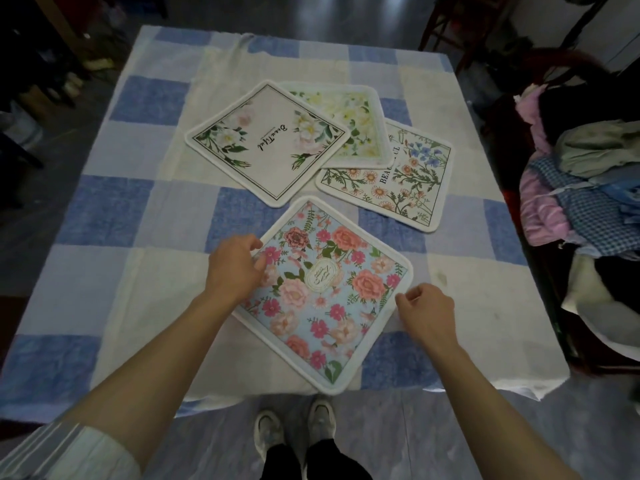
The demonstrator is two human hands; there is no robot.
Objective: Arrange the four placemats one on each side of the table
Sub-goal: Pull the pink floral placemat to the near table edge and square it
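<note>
A light-blue placemat with pink roses [332,306] lies turned like a diamond near the table's front edge. My left hand [232,268] pinches its left edge. My right hand [427,311] pinches its right corner. Farther back lie three more placemats in a loose overlap: a cream placemat with white flowers and script lettering [266,143] on top, a yellow-flower placemat [360,123] partly under it, and a daisy-print placemat [408,181] to the right, partly under the yellow one.
The table wears a blue-and-white checked cloth [131,209]. A chair piled with clothes [585,188] stands close to the right side. Dark furniture [31,64] is at the far left. My shoes [294,427] show below the front edge.
</note>
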